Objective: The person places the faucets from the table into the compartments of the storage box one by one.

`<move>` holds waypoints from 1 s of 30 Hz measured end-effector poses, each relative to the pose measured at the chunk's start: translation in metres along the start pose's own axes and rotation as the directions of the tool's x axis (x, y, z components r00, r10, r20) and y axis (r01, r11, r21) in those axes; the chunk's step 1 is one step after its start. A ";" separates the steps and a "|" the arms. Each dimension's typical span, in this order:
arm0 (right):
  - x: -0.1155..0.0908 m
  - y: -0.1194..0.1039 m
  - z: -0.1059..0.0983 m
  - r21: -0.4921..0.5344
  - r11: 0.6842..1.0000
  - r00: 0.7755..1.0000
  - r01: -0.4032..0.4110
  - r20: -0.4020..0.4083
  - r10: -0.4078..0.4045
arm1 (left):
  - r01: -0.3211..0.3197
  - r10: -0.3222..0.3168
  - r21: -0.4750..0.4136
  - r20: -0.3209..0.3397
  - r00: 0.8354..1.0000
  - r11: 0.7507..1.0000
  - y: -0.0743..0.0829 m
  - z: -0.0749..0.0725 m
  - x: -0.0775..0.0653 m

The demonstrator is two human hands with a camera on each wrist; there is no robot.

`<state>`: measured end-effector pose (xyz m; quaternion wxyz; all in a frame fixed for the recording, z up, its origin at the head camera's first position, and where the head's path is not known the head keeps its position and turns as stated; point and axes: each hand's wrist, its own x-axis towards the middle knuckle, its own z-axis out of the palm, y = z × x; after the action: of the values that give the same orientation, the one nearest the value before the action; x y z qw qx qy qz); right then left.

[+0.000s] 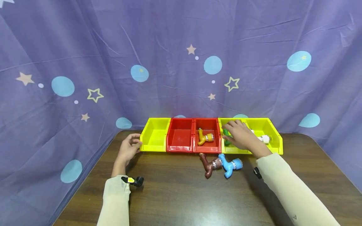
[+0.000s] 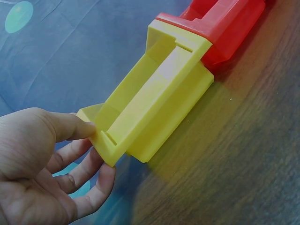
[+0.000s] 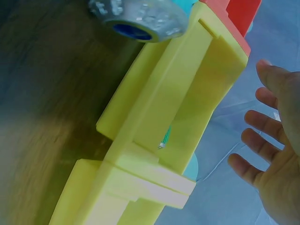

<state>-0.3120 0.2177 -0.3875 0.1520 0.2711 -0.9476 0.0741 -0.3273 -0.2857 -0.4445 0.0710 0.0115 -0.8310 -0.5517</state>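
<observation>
At the row's left end, my left hand [image 1: 129, 149] grips the side wall of a yellow bin [image 1: 152, 147], thumb on the inside and fingers outside, as the left wrist view shows. My right hand [image 1: 238, 135] is over another yellow bin [image 3: 173, 93], its fingers loosely bent and holding nothing. A green tap [image 1: 227, 142] lies in that bin, partly covered by the hand. In the far right yellow bin [image 1: 278, 146] is a white tap [image 1: 264, 139], partly hidden by the right hand. A yellow tap [image 1: 201, 138] lies in a red bin [image 1: 207, 150].
In front of the bins, a brown tap [image 1: 208, 166] and a blue tap [image 1: 229, 166] lie on the wooden table [image 1: 181, 194]. Another red bin [image 1: 181, 148] stands between the left yellow bin and the one with the yellow tap. Behind the row hangs a purple curtain [image 1: 169, 47].
</observation>
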 end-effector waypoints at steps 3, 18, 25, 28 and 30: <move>-0.007 0.001 0.000 0.004 1.000 1.000 -0.007 0.005 0.007 | -0.001 0.001 -0.010 0.002 1.000 1.000 -0.001 -0.001 -0.001; -0.045 0.023 -0.010 0.027 0.999 0.998 -0.027 -0.050 0.029 | -0.001 0.001 -0.004 0.000 1.000 1.000 -0.002 -0.003 -0.002; -0.064 0.036 -0.015 0.054 0.993 0.992 -0.100 -0.073 0.104 | 0.004 -0.004 -0.011 0.002 1.000 1.000 -0.002 -0.003 -0.002; -0.073 0.041 -0.018 0.069 0.989 0.985 -0.134 -0.097 0.141 | -0.002 0.002 -0.013 0.012 1.000 1.000 -0.001 -0.002 -0.001; -0.078 0.045 -0.020 0.081 0.985 0.981 -0.152 -0.111 0.161 | -0.009 0.009 -0.011 0.015 1.000 1.000 0.000 -0.002 -0.001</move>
<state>-0.2685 0.2982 -0.3972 0.1914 0.1962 -0.9521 0.1356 -0.3262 -0.2873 -0.4435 0.0671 0.0033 -0.8284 -0.5561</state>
